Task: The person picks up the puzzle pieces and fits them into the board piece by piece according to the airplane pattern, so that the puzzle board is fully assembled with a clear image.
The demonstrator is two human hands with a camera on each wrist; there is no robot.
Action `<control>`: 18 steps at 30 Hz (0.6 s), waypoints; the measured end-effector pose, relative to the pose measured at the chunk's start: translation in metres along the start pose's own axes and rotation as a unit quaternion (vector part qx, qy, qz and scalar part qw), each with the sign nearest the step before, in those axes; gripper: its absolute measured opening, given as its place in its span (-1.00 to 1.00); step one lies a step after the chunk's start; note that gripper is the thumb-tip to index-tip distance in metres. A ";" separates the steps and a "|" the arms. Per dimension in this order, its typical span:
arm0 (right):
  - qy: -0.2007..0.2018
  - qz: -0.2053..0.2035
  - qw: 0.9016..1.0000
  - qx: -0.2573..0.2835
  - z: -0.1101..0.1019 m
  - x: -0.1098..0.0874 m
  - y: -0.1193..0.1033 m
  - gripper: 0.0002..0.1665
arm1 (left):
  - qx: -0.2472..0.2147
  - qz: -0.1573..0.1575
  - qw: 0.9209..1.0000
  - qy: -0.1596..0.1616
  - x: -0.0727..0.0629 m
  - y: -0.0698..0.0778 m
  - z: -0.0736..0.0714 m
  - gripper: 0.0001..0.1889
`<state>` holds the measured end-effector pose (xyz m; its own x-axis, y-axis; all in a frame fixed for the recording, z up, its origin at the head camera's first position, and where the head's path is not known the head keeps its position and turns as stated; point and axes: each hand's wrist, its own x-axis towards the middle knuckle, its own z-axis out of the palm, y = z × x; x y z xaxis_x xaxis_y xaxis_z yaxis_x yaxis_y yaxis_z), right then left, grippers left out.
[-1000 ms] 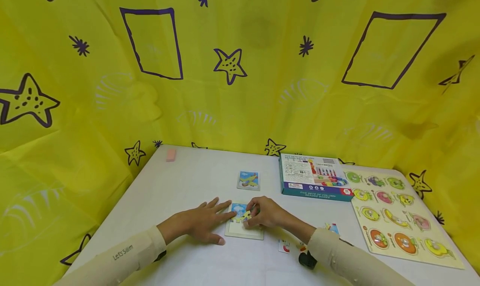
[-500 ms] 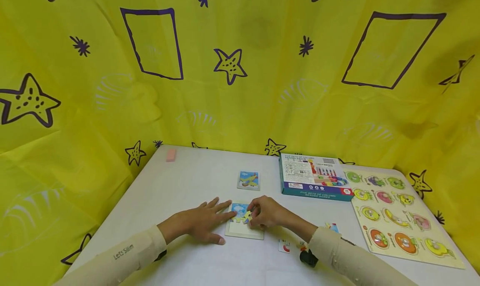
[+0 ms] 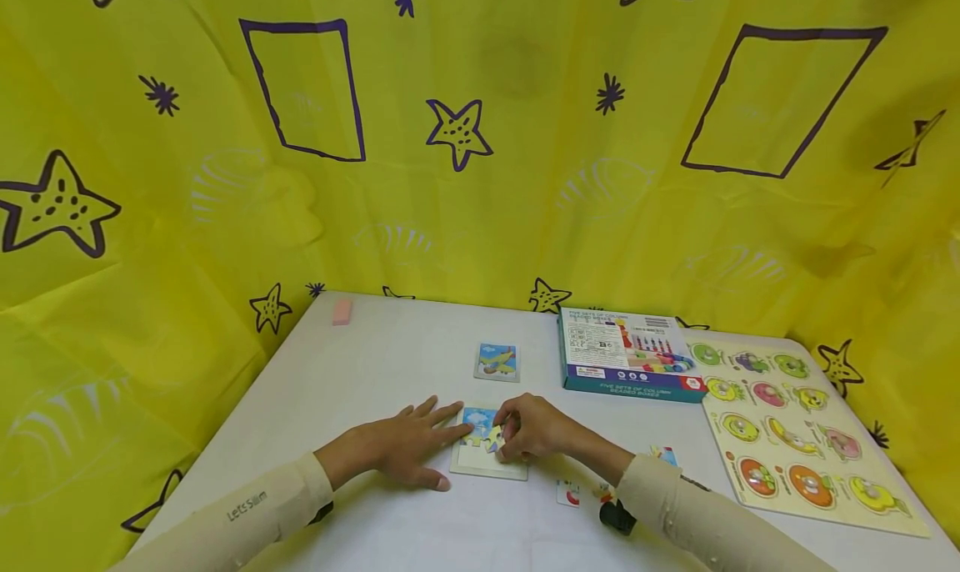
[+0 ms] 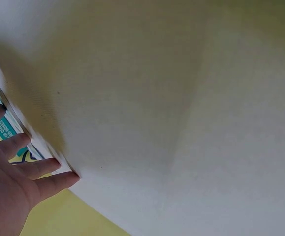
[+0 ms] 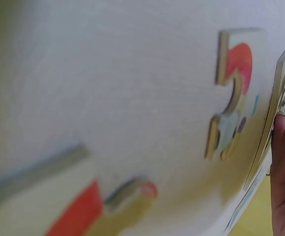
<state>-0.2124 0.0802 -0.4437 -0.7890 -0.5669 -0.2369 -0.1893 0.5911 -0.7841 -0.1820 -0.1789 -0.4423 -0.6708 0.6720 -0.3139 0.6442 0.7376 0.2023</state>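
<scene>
Head view: right hand [image 3: 531, 427], grip narrow, pinches puzzle piece [image 3: 495, 439] at right side of tray [image 3: 487, 470], left hand [image 3: 405, 444] spread at left edge.

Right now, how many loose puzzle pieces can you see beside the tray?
3 in view: a white-red piece right of the tray, an orange piece by the right cuff, a multicoloured piece beyond it. That sleeve may hide others.

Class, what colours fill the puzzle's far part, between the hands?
The puzzle's far part is blue with white, clearest in the head view.
</scene>
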 end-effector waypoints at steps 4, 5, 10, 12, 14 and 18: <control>0.007 -0.002 1.000 -0.008 0.001 0.001 0.000 -0.65 | -0.003 -0.001 1.000 0.001 0.000 -0.001 0.000 -0.12; 0.009 -0.004 1.000 -0.012 0.002 0.001 0.000 -0.66 | -0.003 -0.001 1.000 0.002 0.000 -0.001 0.000 -0.12; 0.027 -0.003 0.999 -0.029 0.003 0.001 -0.001 -0.67 | 0.000 0.001 1.000 0.005 0.000 -0.001 0.001 -0.12; 0.033 -0.001 0.999 -0.039 0.004 0.001 -0.001 -0.66 | 0.001 0.002 1.000 0.005 0.000 -0.001 0.001 -0.12; 0.039 0.003 0.998 -0.051 0.005 0.001 -0.002 -0.64 | 0.002 0.002 1.000 0.005 0.000 -0.001 0.000 -0.12; 0.047 0.005 0.996 -0.071 0.004 0.000 -0.003 -0.62 | 0.001 0.002 1.000 0.005 0.000 -0.001 0.000 -0.12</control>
<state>-0.2092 0.0761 -0.4437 -0.8406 -0.5093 -0.1843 -0.2571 0.6747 -0.6919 -0.1826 -0.1797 -0.4427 -0.6718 0.6757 -0.3036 0.6475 0.7347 0.2025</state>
